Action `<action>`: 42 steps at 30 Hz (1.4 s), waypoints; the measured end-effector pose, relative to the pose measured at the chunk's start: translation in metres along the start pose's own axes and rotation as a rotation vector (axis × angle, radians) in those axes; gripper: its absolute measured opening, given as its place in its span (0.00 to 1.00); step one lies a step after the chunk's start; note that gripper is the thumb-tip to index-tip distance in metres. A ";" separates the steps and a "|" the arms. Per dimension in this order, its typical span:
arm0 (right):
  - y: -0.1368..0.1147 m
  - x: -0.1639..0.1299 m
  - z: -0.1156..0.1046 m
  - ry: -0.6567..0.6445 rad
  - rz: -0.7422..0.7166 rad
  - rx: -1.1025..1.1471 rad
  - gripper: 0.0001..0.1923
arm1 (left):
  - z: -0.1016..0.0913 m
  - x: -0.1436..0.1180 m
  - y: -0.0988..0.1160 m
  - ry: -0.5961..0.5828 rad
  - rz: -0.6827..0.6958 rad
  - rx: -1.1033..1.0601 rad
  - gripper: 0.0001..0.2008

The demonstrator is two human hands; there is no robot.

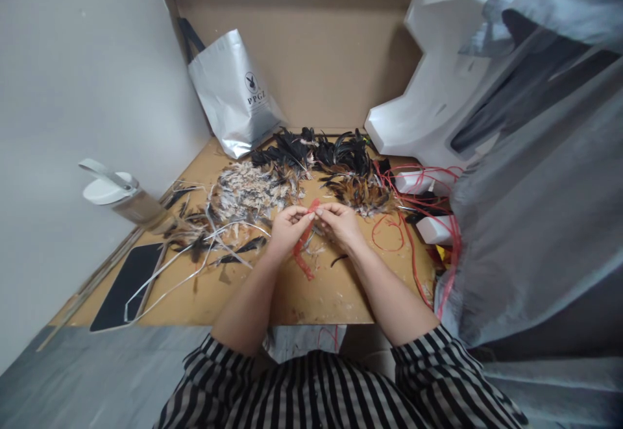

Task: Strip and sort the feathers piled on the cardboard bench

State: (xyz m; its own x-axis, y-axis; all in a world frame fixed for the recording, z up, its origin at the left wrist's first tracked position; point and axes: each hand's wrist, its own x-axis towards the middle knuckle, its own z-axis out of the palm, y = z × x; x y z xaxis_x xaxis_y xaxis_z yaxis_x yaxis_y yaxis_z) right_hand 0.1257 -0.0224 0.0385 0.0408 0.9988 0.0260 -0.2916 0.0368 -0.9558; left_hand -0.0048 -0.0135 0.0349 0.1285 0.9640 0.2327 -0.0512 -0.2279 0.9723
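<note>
While your two hands meet over the brown table [302,296], your left hand [287,226] and right hand [341,221] both pinch a red strip [304,241] with their fingertips. It hangs down between them. Black feathers [321,151] and speckled feathers [248,189] lie just behind your hands.

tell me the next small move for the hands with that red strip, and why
Probably pull the red strip snug. Both the left hand and right hand pinch it at its top end, fingertips nearly meeting, while its tail hangs loose toward the cardboard work surface. What it wraps is too small to tell.
</note>
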 end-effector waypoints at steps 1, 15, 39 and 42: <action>0.000 0.000 0.000 -0.011 0.007 0.015 0.10 | -0.001 0.001 0.001 -0.015 -0.025 -0.028 0.10; 0.000 0.004 -0.007 -0.157 0.125 0.275 0.08 | -0.008 0.006 -0.004 -0.021 -0.117 -0.093 0.11; 0.011 -0.003 0.014 -0.037 -0.002 0.009 0.13 | -0.001 -0.001 -0.003 0.100 0.042 -0.072 0.10; 0.014 0.000 0.010 -0.029 0.040 0.067 0.12 | -0.004 0.003 -0.002 0.103 0.012 -0.132 0.11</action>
State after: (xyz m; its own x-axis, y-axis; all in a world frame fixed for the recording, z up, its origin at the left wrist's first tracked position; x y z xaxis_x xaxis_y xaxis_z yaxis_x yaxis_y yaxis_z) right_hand 0.1123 -0.0213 0.0281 0.0008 1.0000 -0.0025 -0.3556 -0.0021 -0.9346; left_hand -0.0082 -0.0091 0.0334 0.0255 0.9718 0.2343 -0.1831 -0.2259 0.9568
